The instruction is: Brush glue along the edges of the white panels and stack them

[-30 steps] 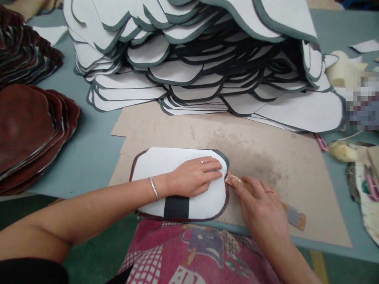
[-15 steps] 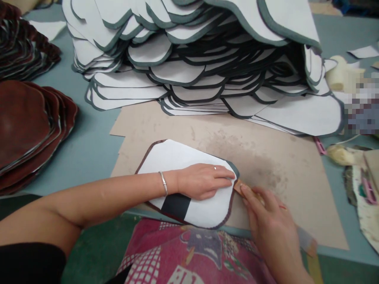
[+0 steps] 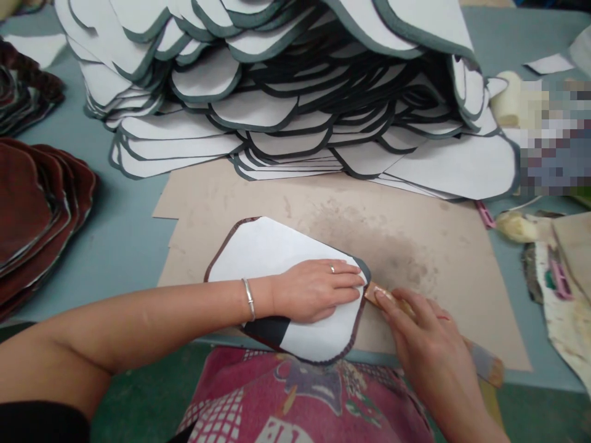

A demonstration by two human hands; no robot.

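A white-faced cut piece [image 3: 268, 252] with a dark maroon edge and a black strip lies on a brown cardboard sheet [image 3: 415, 246]. My left hand [image 3: 318, 288] presses flat on it, fingers stretched out and together, a ring on one finger. My right hand [image 3: 425, 344] is closed round a wooden-handled brush [image 3: 484, 363]. The brush tip touches the piece's right edge, just past my left fingertips.
A tall heap of white pieces with grey-green edges [image 3: 286, 80] fills the back of the blue-grey table [image 3: 129, 209]. Stacks of dark red leather pieces [image 3: 32, 209] lie at the left. Scraps, pink clips [image 3: 484, 214] and a stained cloth [image 3: 563, 307] sit at the right.
The piece has been turned under my left hand, its left end swinging away from me. My right hand and brush stayed at its right edge.
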